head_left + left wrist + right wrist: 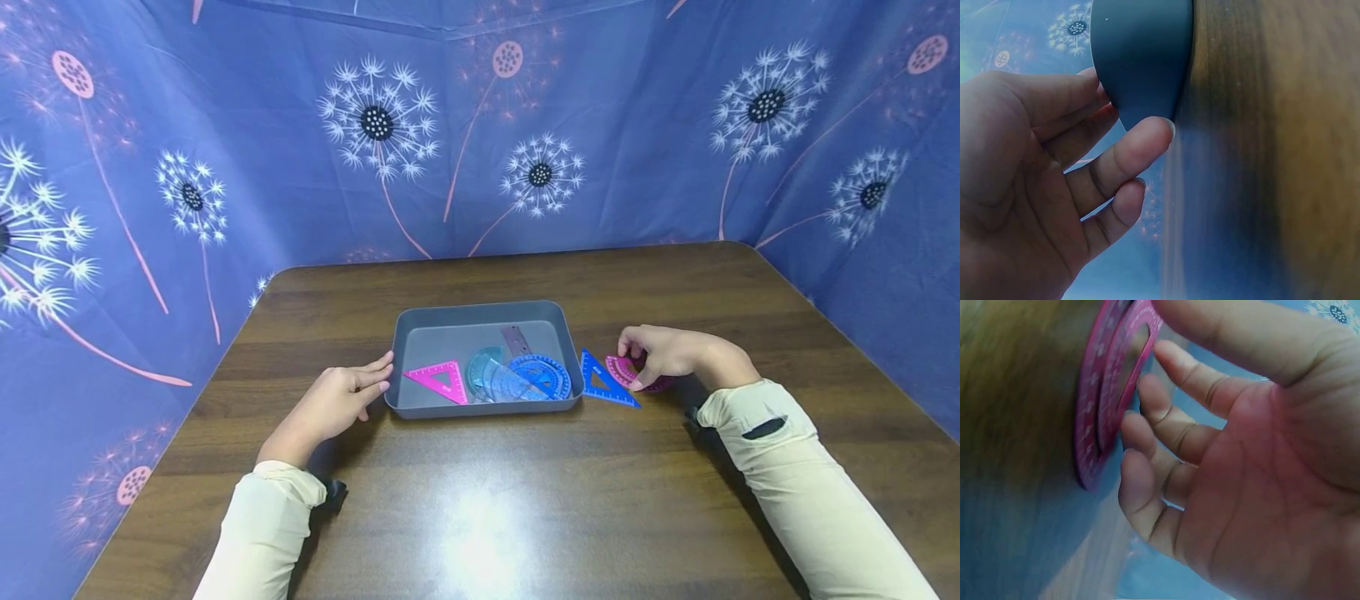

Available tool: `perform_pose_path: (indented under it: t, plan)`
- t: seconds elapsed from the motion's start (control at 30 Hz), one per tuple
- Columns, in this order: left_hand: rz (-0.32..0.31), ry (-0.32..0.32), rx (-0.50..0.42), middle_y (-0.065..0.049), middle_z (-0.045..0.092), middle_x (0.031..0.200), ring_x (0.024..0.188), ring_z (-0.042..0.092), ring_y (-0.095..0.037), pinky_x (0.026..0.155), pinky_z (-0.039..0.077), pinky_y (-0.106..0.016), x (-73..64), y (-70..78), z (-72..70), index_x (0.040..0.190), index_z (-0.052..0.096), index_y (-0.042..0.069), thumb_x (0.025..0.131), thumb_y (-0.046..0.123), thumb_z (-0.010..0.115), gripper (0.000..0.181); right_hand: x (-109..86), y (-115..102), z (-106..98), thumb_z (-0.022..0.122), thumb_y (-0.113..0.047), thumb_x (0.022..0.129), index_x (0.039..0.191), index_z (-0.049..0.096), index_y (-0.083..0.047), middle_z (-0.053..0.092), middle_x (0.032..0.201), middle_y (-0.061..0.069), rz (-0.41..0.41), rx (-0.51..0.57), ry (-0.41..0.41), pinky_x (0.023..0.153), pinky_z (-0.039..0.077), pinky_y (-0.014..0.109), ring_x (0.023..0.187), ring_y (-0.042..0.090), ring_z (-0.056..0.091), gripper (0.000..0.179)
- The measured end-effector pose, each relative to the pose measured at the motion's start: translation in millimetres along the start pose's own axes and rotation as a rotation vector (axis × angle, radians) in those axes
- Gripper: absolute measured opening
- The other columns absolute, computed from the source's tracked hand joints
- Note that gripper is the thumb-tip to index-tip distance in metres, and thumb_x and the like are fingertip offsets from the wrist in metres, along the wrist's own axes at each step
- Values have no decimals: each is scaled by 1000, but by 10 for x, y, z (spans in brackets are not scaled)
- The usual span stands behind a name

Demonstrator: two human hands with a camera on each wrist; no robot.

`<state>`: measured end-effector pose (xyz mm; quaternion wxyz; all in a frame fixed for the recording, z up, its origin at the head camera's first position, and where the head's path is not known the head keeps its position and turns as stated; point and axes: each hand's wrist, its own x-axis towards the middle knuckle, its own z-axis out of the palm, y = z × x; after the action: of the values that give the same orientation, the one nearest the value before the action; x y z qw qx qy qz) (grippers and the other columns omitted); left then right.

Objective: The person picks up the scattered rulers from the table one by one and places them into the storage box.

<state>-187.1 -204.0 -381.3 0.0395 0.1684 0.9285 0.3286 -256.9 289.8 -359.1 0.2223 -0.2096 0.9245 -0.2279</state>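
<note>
The fingers of my left hand (pixel 330 406) rest fairly straight against the left side of a grey tray (pixel 438 342); the left wrist view shows the fingertips at the tray's outer wall (pixel 1141 56). To the right of the tray, my right hand (pixel 671 352) pinches a pink protractor (pixel 1089 400) on the table, thumb at the near side and fingers at the far side. Partly under or against that protractor lies a blue set square (pixel 617 394), beside the tray's right wall. The hand hides part of the protractor in the head view.
Inside the tray lie a pink set square (pixel 460 388), a teal protractor (pixel 476 365), a round blue protractor (pixel 557 372), a clear set square (pixel 504 385) and a short dark ruler (pixel 516 339). The wooden table (pixel 360 517) ends at a blue flowered cloth (pixel 450 167).
</note>
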Motion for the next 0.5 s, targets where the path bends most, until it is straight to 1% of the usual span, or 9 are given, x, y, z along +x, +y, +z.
perform_pose_path:
  t: [0.1, 0.23, 0.33, 0.5]
  plan:
    - [-4, 2, 5, -5, 48, 149, 50, 58, -18, 49, 42, -28, -2, 1, -8, 135, 61, 5, 100, 16, 62, 37, 16, 15, -7, 88, -12, 72, 108, 53, 0, 53, 104, 19, 2, 40, -12, 75, 48, 37, 95, 32, 51, 52]
    - [-13, -5, -2, -6, 48, 149, 51, 58, -19, 48, 41, -29, -10, 8, -11, 135, 61, 6, 100, 16, 61, 37, 24, 43, 4, 88, -10, 72, 107, 52, 1, 53, 103, 18, 13, 79, -16, 72, 48, 34, 94, 31, 51, 51]
    - [-14, -7, -6, -6, 48, 149, 51, 58, -19, 48, 41, -29, -13, 12, -10, 136, 61, 6, 100, 16, 61, 37, 24, 58, 15, 88, -10, 71, 105, 52, 0, 54, 103, 18, 15, 83, -14, 72, 47, 33, 94, 30, 51, 51]
    - [2, -3, 2, -6, 48, 148, 50, 58, -18, 49, 42, -28, -6, 19, -10, 135, 61, 5, 99, 15, 62, 36, 15, 66, 25, 88, -8, 71, 102, 50, 0, 55, 100, 16, 29, 103, -9, 69, 47, 33, 89, 27, 51, 50]
